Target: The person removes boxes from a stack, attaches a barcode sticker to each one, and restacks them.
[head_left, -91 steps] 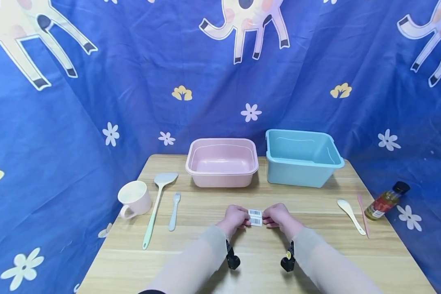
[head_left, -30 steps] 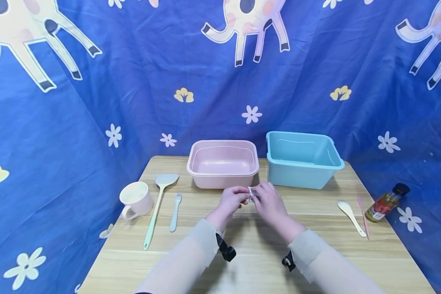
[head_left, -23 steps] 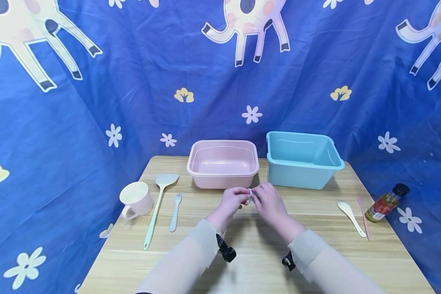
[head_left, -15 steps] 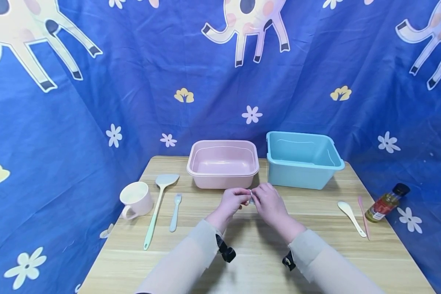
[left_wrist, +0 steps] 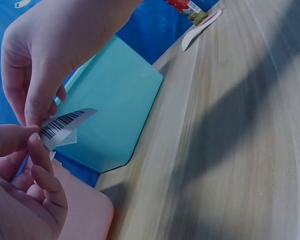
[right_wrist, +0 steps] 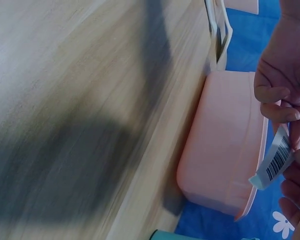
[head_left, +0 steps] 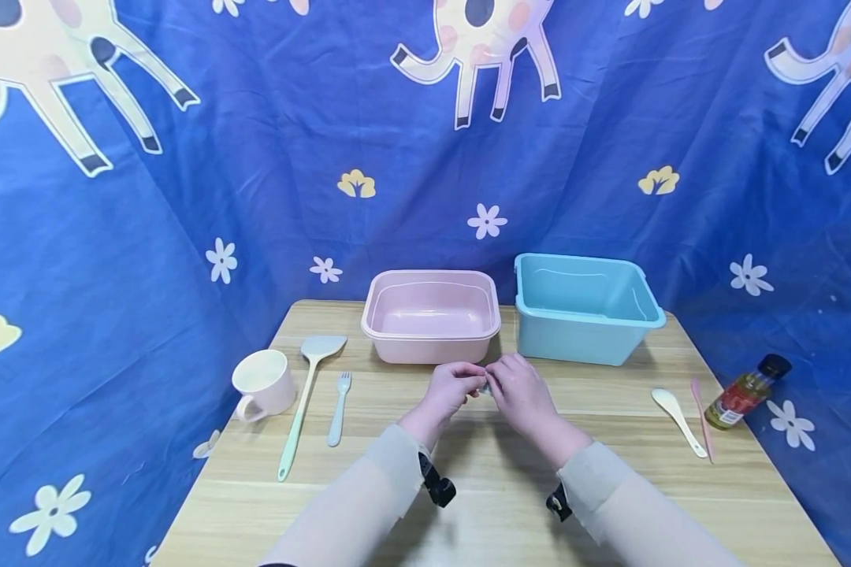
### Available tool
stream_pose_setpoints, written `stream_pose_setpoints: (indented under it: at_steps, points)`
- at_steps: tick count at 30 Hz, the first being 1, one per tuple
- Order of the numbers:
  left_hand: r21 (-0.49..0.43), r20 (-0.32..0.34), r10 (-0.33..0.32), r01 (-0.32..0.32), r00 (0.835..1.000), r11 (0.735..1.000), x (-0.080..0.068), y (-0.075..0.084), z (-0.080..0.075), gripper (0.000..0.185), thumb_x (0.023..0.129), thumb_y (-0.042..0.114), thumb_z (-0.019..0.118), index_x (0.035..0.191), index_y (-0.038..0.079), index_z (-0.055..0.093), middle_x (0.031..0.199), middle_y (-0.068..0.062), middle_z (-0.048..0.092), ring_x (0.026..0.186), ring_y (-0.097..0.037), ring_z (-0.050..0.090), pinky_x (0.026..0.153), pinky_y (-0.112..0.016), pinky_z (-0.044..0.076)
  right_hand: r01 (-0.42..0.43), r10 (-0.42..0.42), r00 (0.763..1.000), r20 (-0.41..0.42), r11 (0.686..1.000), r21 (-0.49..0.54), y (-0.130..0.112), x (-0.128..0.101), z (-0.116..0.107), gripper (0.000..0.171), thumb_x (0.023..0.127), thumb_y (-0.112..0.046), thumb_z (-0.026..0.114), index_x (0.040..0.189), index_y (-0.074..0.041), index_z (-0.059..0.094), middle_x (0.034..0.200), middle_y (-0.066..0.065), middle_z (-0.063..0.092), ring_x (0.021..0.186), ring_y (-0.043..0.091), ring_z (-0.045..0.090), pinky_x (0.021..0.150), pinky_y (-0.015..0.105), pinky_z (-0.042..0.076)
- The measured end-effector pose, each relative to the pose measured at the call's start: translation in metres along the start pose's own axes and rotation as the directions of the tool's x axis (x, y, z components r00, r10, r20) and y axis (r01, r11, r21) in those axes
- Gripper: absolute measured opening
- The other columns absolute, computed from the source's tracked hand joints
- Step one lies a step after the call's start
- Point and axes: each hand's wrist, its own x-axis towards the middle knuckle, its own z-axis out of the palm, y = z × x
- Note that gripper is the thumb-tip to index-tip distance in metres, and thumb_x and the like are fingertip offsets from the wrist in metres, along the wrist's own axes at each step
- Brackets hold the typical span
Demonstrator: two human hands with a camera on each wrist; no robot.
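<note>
Both hands hold a small white barcode label [left_wrist: 65,125] in the air, in front of the pink basin [head_left: 430,351]. The left hand [head_left: 443,395] pinches the label's edge between thumb and forefinger. Fingertip to fingertip with it, the right hand [head_left: 526,398] pinches the same edge from the other side. In the left wrist view, the free end of the label sticks out with black bars showing, and a pale flap lies beneath it. From the head view the fingers hide nearly all of it. The right wrist view shows the label [right_wrist: 276,159] bent at its lower end.
A teal bin [head_left: 574,340] stands right of the basin. On the left lie a white mug [head_left: 264,382], a spatula [head_left: 299,417] and a blue fork [head_left: 338,409]. To the right are a white spoon [head_left: 677,421], a pink utensil [head_left: 702,421] and a black-capped bottle [head_left: 741,398].
Three seconds ago the label faced up between the parted hands, low over the table. Both hands have since moved forward and together with it. In the last second less of it shows.
</note>
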Motion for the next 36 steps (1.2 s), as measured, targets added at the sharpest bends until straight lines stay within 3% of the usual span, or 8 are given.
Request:
stream_pose_setpoints:
  at_steps: [9, 16, 19, 22, 25, 28, 32, 36]
  points:
    - [0.005, -0.013, -0.006, 0.006, 1.000, 1.000, -0.001, 0.001, 0.000, 0.017, 0.085, -0.003, 0.069, 0.100, -0.011, 0.070, 0.075, 0.001, 0.067, 0.056, -0.009, 0.055, 0.048, -0.018, 0.035, -0.030, 0.029, 1.000, 0.003, 0.999, 0.016, -0.001, -0.001, -0.001, 0.005, 0.087, -0.002, 0.066, 0.089, -0.005, 0.069, 0.084, 0.003, 0.065, 0.083, 0.024, 0.058, 0.075, 0.039, 0.050]
    - [0.002, -0.027, -0.014, 0.014, 1.000, 1.000, -0.001, -0.001, 0.001, 0.017, 0.085, -0.001, 0.070, 0.099, -0.011, 0.069, 0.074, 0.002, 0.065, 0.056, -0.011, 0.054, 0.048, -0.019, 0.035, -0.195, 0.193, 0.981, 0.032, 0.977, 0.087, -0.005, 0.000, -0.001, 0.002, 0.087, -0.004, 0.069, 0.086, -0.007, 0.069, 0.085, 0.002, 0.065, 0.083, 0.021, 0.058, 0.073, 0.037, 0.050]
    - [-0.003, -0.030, -0.021, 0.021, 0.999, 1.000, -0.004, 0.001, 0.001, 0.018, 0.085, -0.003, 0.069, 0.098, -0.014, 0.066, 0.073, 0.001, 0.065, 0.057, -0.012, 0.054, 0.048, -0.019, 0.035, -0.332, 0.330, 0.943, 0.045, 0.925, 0.186, -0.003, 0.001, 0.000, 0.003, 0.088, -0.006, 0.067, 0.087, -0.005, 0.070, 0.085, 0.002, 0.064, 0.082, 0.020, 0.059, 0.073, 0.037, 0.051]
    - [-0.002, -0.036, -0.031, 0.031, 0.999, 1.000, -0.009, 0.009, 0.001, 0.019, 0.085, -0.004, 0.068, 0.099, -0.017, 0.064, 0.075, -0.004, 0.066, 0.058, -0.015, 0.054, 0.050, -0.021, 0.037, -0.452, 0.458, 0.887, 0.054, 0.838, 0.306, 0.001, 0.001, 0.000, 0.004, 0.088, -0.005, 0.065, 0.088, -0.004, 0.069, 0.083, 0.003, 0.063, 0.078, 0.019, 0.059, 0.071, 0.035, 0.050]
    - [-0.002, -0.050, -0.042, 0.042, 0.998, 0.999, -0.012, 0.013, 0.000, 0.020, 0.086, -0.005, 0.067, 0.101, -0.018, 0.063, 0.078, -0.008, 0.067, 0.059, -0.017, 0.055, 0.051, -0.023, 0.038, -0.522, 0.549, 0.833, 0.064, 0.744, 0.417, 0.005, 0.002, -0.003, 0.005, 0.089, -0.003, 0.064, 0.088, -0.003, 0.069, 0.080, 0.004, 0.063, 0.074, 0.019, 0.058, 0.067, 0.032, 0.049]
    - [-0.021, -0.070, -0.053, 0.052, 0.996, 0.998, -0.008, 0.005, -0.001, 0.019, 0.085, -0.004, 0.068, 0.099, -0.016, 0.064, 0.077, -0.005, 0.066, 0.059, -0.015, 0.055, 0.051, -0.022, 0.037, -0.559, 0.606, 0.792, 0.074, 0.670, 0.488, 0.008, 0.003, -0.006, 0.006, 0.088, -0.002, 0.064, 0.089, 0.000, 0.070, 0.080, 0.007, 0.064, 0.074, 0.020, 0.058, 0.066, 0.029, 0.048]
    - [-0.039, -0.094, -0.066, 0.063, 0.993, 0.997, -0.002, -0.008, -0.002, 0.017, 0.085, 0.000, 0.070, 0.097, -0.011, 0.067, 0.075, 0.001, 0.064, 0.057, -0.013, 0.055, 0.051, -0.021, 0.037, -0.594, 0.657, 0.749, 0.090, 0.603, 0.533, 0.011, 0.003, -0.010, 0.009, 0.088, -0.002, 0.064, 0.092, 0.002, 0.071, 0.081, 0.009, 0.064, 0.075, 0.020, 0.057, 0.064, 0.025, 0.047]
    - [-0.044, -0.108, -0.081, 0.076, 0.991, 0.996, 0.000, -0.013, -0.003, 0.015, 0.083, 0.001, 0.071, 0.095, -0.007, 0.069, 0.074, 0.002, 0.063, 0.056, -0.011, 0.055, 0.051, -0.021, 0.038, -0.616, 0.689, 0.718, 0.094, 0.567, 0.547, 0.016, 0.003, -0.011, 0.010, 0.089, -0.003, 0.064, 0.093, 0.003, 0.071, 0.080, 0.009, 0.063, 0.075, 0.019, 0.055, 0.063, 0.024, 0.046]
